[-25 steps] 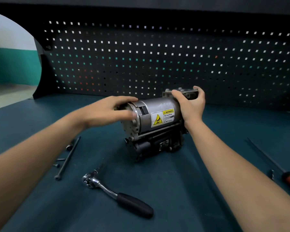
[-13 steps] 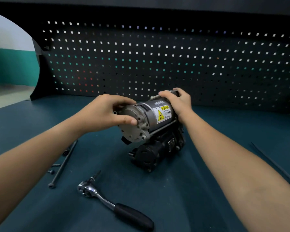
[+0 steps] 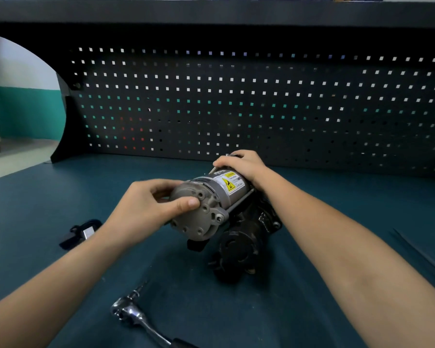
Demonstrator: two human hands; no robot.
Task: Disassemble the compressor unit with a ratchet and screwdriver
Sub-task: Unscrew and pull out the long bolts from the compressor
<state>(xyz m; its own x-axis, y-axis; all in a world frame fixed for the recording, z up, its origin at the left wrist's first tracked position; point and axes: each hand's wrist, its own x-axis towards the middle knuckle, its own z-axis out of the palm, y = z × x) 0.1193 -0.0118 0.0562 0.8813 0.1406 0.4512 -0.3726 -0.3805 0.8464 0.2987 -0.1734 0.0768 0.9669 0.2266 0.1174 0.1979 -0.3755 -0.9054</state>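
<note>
- Black perforated pegboard (image 3: 236,109) is seen standing along the back of the desk.
- Teal matting is seen covering the desk (image 3: 48,197).
- The compressor unit (image 3: 212,194) is found near the middle of the desk, with its black base set down, its grey cylinder tilted above and its round end cap turned toward the camera. A yellow warning label is shown on the cylinder.
- The end cap is gripped by the left hand (image 3: 141,209): the fingers (image 3: 158,183) are curled over its rim and the thumb is pressed on its face.
- The far end of the cylinder is held by the right hand (image 3: 244,164), whose fingers are curled over the top.
- A chrome ratchet (image 3: 133,313) is laid in front of the compressor, apart from it, with its handle cut off by the lower edge.
- Thin dark rods (image 3: 422,257) are laid at the right edge.
- A small dark object (image 3: 82,233), which cannot be identified, is seen beside the left forearm.
</note>
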